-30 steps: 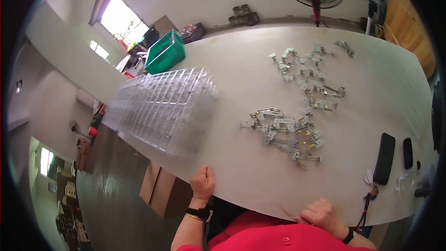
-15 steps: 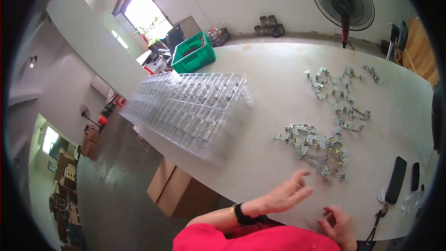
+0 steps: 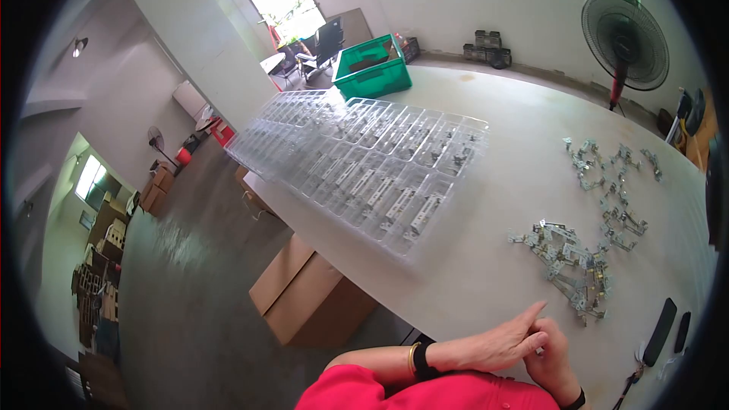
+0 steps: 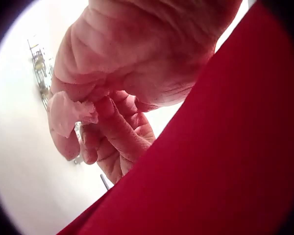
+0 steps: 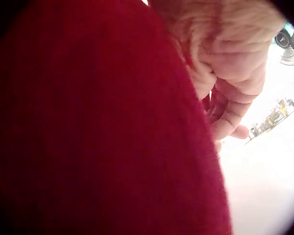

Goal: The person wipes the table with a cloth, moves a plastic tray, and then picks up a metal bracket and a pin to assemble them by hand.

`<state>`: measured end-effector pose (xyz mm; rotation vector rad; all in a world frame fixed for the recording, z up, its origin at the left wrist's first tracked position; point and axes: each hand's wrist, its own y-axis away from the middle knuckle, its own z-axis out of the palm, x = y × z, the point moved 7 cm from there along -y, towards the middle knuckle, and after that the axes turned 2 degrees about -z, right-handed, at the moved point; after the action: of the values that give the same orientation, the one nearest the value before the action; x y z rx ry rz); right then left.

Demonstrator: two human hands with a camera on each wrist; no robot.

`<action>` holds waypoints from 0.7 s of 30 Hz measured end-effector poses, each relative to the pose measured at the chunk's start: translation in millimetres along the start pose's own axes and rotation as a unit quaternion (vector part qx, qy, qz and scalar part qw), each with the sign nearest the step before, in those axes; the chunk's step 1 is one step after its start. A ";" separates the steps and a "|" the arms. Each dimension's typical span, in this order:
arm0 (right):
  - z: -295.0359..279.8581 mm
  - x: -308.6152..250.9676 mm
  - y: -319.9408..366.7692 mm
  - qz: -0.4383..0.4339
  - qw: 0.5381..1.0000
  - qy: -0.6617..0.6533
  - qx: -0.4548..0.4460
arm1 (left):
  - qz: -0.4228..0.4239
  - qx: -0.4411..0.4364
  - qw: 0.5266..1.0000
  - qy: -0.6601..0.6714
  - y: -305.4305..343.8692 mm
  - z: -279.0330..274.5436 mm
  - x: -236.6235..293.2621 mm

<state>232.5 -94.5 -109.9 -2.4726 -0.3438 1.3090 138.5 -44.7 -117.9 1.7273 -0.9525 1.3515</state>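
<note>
1. Pale walls (image 3: 425,0) ringed the room, with a standing fan (image 3: 626,42) over at the far right, and the action sat on one big white table (image 3: 471,288).
2. Clear plastic trays (image 3: 383,241) took up the table's left side, slim metal pieces showing in their compartments, with a green crate (image 3: 383,82) just past their far end.
3. Now the important bit: a heap of metal parts (image 3: 562,254) lay on the bare right-hand part of the table, ahead of both hands and a shade to their right. Its long axis ran slantwise, far end toward the trays, near end back toward the person, and a looser scatter (image 3: 619,220) of similar parts trailed away beyond it.
4. And the hands? Together, low at the near edge, short of the heap! The left hand (image 3: 490,348) came across from the left, its index finger straight and aimed at the parts, with none of them in its hold.
5. Right alongside, the right hand (image 3: 548,361) had its fingers bent in against the left; whether they pinched anything could not be told. As for which hand was nearer the heap, too close to call.
6. Smallest of all, a whitish scrap (image 4: 64,115) clung at one fingertip in the left wrist view, wrapped or merely held, no telling which.
</note>
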 end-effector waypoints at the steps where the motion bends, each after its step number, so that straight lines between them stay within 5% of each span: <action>1: 5.7 -4.1 -6.5 -0.021 1.000 -0.005 -0.016 | -0.009 0.003 1.000 0.010 6.7 -7.4 1.5; 5: 19.8 18.7 -5.5 0.106 0.976 -0.176 -0.070 | -0.014 0.036 0.999 -0.025 51.7 -49.7 25.5; 7: 16.1 41.2 4.8 0.275 0.923 -0.266 -0.046 | 0.031 0.172 0.982 -0.072 92.5 -100.7 50.1; 9: 7.3 52.4 6.0 0.287 0.921 -0.259 -0.036 | 0.143 0.469 0.854 -0.171 149.8 -171.8 72.0; 11: -0.7 67.9 10.4 0.311 0.904 -0.294 0.007 | 0.133 0.637 0.712 -0.265 200.8 -236.7 83.3; 13: -3.5 77.6 9.4 0.318 0.902 -0.292 0.014 | 0.144 0.735 0.637 -0.182 248.3 -306.4 63.7; 18: -26.3 75.1 -2.7 0.321 0.914 -0.245 0.028 | 0.025 0.826 0.527 -0.201 323.1 -443.6 -7.7; 20: -56.2 65.3 -10.7 0.315 0.914 -0.237 0.092 | -0.048 0.819 0.542 -0.181 346.0 -482.8 -29.7; 21: -72.6 64.5 -13.3 0.304 0.916 -0.229 0.131 | -0.130 0.790 0.590 -0.105 366.1 -518.2 -55.6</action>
<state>327.6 -71.5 -115.0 -2.0859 0.5215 2.0253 -420.2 251.7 -42.3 3.0648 0.9517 1.8804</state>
